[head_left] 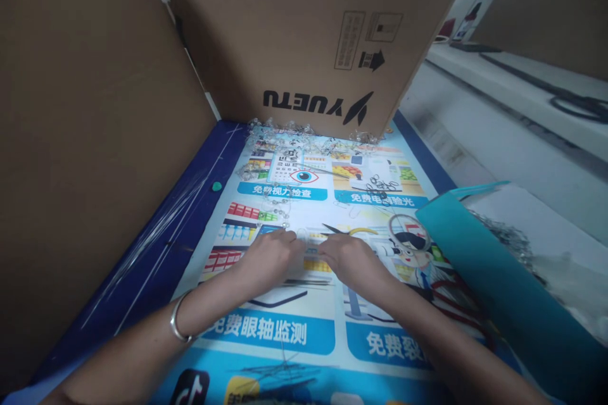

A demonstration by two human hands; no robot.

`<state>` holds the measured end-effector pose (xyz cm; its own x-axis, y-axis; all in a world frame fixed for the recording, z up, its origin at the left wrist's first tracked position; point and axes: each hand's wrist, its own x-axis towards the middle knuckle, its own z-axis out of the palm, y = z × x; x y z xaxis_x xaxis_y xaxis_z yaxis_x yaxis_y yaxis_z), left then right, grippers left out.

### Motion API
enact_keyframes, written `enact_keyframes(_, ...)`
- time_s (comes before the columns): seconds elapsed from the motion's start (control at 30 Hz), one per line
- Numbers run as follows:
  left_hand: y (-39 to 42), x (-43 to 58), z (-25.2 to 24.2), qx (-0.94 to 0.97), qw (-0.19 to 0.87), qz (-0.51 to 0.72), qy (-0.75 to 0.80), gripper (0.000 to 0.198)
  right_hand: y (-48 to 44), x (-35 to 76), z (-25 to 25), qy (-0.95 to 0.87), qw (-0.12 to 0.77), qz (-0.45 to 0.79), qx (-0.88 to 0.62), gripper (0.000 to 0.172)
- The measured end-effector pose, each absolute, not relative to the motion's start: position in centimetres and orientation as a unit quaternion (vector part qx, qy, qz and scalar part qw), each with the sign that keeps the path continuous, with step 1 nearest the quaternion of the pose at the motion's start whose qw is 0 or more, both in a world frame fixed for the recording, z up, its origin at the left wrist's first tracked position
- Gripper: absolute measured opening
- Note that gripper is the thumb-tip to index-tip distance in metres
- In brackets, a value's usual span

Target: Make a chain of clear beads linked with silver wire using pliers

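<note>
- Blue surface (183, 221), head view: clear beads (285, 224) sit just beyond the left hand (278, 253), a dark-tipped tool (354, 231) just beyond the right hand (346, 256).
- Both hands curl inward; can't tell what, if anything, either grip pinches.
- Fine handwork, seemingly; next move calls for steadiness.

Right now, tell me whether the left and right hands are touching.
Apart: the head view shows the printed poster through a gap between the left hand and the right hand.
</note>
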<state>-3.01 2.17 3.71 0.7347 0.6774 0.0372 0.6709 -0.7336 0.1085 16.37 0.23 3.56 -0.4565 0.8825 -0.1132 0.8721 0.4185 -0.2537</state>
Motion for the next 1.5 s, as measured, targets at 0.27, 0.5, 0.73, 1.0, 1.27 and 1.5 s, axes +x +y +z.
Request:
enact_keyframes(0.27,4.4,-3.0,1.6,0.744,0.402,0.215,0.489,0.009,1.2,16.4,1.5,-0.634,0.268,0.438,-0.579,0.01)
enact_keyframes(0.5,4.1,-2.5,1.1,0.554,0.62,0.296,0.469,0.016,1.1,15.8,0.4,-0.499,0.347,0.59,-0.531,0.022)
enact_keyframes(0.73,3.4,-1.8,1.7,0.468,0.684,0.346,0.44,0.026,0.8,15.0,-0.3,-0.451,0.414,0.6,-0.515,0.024)
enact_keyframes(1.0,3.1,-1.7,1.7,0.449,0.699,0.356,0.428,0.025,1.0,14.8,0.2,-0.447,0.391,0.618,-0.515,0.027)
enact_keyframes(1.27,3.2,-1.5,1.2,0.467,0.682,0.354,0.438,0.027,1.1,14.6,0.4,-0.432,0.389,0.623,-0.524,0.025)
enact_keyframes(1.5,3.1,-1.6,0.9,0.481,0.678,0.355,0.428,0.024,1.0,14.3,0.3,-0.426,0.412,0.615,-0.52,0.023)
